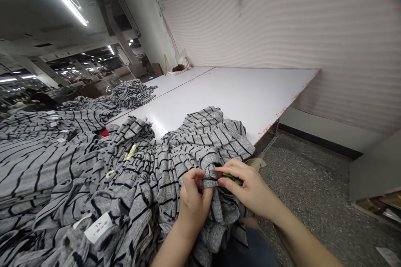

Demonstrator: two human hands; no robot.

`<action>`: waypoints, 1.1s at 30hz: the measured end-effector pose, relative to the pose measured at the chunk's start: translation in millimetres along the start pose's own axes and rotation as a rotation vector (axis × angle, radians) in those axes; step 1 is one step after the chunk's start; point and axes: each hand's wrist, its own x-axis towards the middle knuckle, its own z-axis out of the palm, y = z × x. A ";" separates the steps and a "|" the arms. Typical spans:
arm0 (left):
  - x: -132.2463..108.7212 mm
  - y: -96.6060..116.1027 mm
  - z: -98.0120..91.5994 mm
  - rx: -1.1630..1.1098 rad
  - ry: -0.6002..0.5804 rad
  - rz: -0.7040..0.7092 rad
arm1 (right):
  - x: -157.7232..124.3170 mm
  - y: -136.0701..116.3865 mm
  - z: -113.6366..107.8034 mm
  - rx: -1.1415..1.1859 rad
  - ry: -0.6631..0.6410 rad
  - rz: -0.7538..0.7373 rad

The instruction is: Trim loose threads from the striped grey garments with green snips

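A grey knit garment with black stripes [181,162] lies bunched at the table's near edge, part of it hanging over my lap. My left hand [194,200] pinches a fold of its cloth between thumb and fingers. Just to the right, my right hand [250,185] is closed around small thread snips [233,178] with a green handle. Their tip points at the fold beside my left fingertips, and the blades are mostly hidden by my fingers and the cloth.
Heaped striped garments [46,167] cover the left side, with a white size label [98,227] on top. Another striped pile [131,93] sits farther back on the white table [244,87]. A striped sheet [282,21] hangs behind; speckled floor [300,175] lies right.
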 end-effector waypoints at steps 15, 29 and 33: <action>3.0 0.1 -1.8 0.041 -0.119 -0.035 | -1.4 29.0 22.5 -0.092 0.376 -0.017; -0.4 -3.3 6.2 -0.080 -0.135 -0.074 | -0.9 -1.5 -10.9 -0.259 0.079 -0.107; 1.9 -3.4 4.8 -0.094 -0.122 -0.118 | -7.6 13.7 -3.0 -0.168 0.152 -0.020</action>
